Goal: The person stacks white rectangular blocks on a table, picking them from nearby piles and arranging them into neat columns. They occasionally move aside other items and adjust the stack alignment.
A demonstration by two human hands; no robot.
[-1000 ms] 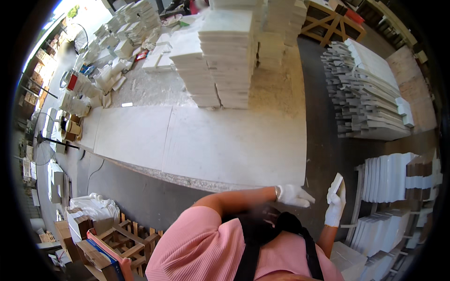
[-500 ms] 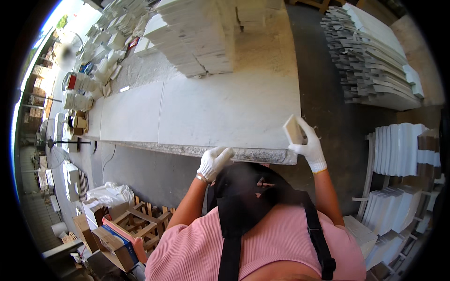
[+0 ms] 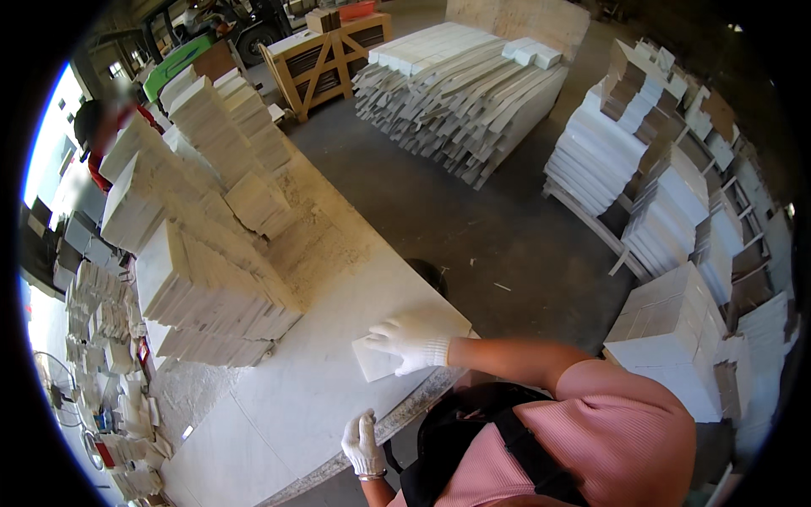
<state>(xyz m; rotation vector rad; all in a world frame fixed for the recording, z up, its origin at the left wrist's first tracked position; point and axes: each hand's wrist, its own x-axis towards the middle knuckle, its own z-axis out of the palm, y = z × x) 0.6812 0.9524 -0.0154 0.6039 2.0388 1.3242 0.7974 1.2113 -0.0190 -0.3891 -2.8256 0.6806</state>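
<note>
A white stone tile [image 3: 376, 358] lies flat, or nearly so, over the pale slab tabletop [image 3: 308, 406]. My right hand [image 3: 408, 345], in a white knit glove, grips it, the fingers spread across its upper face and far edge. The thumb is hard to make out. At the table's near edge is my left hand [image 3: 363, 443], gloved too, its fingers curled together with nothing visible in them. Beyond the tile, tall stacks of thin white stone tiles [image 3: 203, 291] stand on the same table.
Yellowish dust [image 3: 325, 232] covers the table's far part. Across the dark floor [image 3: 498, 253] lies a large pile of stone strips [image 3: 460, 93]. Stacked white slabs [image 3: 596, 152] and a block of tiles [image 3: 663, 325] stand at right. Someone in red [image 3: 100, 165] is at far left.
My view has swung right. The tile, tilted up in my right hand at the table's corner before, now lies lower and flatter over the tabletop. My left hand remains by the near edge.
</note>
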